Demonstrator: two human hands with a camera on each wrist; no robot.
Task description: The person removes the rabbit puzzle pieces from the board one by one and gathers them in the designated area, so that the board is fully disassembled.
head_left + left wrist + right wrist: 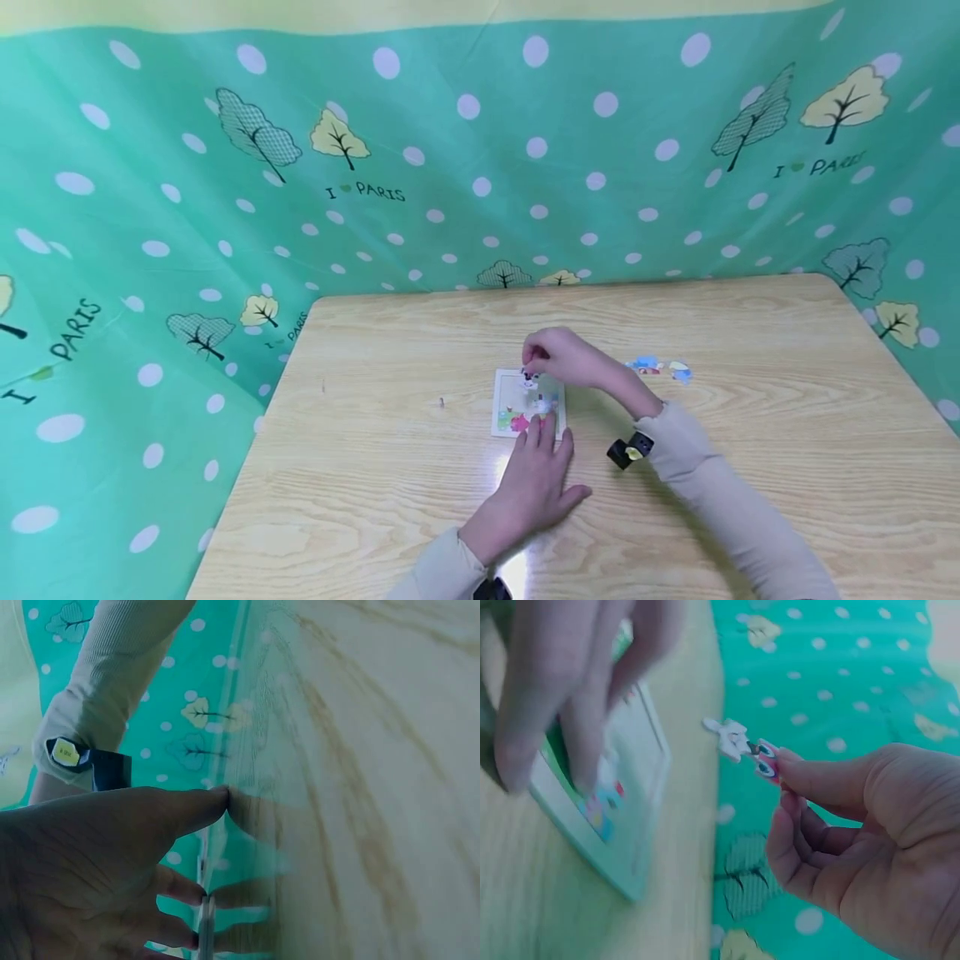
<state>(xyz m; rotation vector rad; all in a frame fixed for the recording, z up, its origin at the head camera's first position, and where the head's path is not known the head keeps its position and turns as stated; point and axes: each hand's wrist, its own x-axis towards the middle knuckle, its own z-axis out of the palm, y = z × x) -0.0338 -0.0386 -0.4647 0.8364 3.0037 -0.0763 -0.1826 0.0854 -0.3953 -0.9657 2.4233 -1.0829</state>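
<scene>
A small white-rimmed puzzle board (494, 406) with coloured pieces in its lower part lies on the wooden table. My left hand (538, 479) rests with its fingers extended over the board's near edge, thumb out to the right. Above the board's far side, my right hand (564, 356) pinches a small white puzzle piece (733, 742) between thumb and forefinger. In the right wrist view, dark-centred oval shapes show on the piece's gripped end, and the piece is apart from the board. Fingertips hide part of that end.
Loose blue and white puzzle pieces (681, 372) lie on the table to the right, partly behind the right forearm. A tiny dark object (442, 402) lies left of the board. A green dotted curtain (465, 167) hangs behind the table (375, 483).
</scene>
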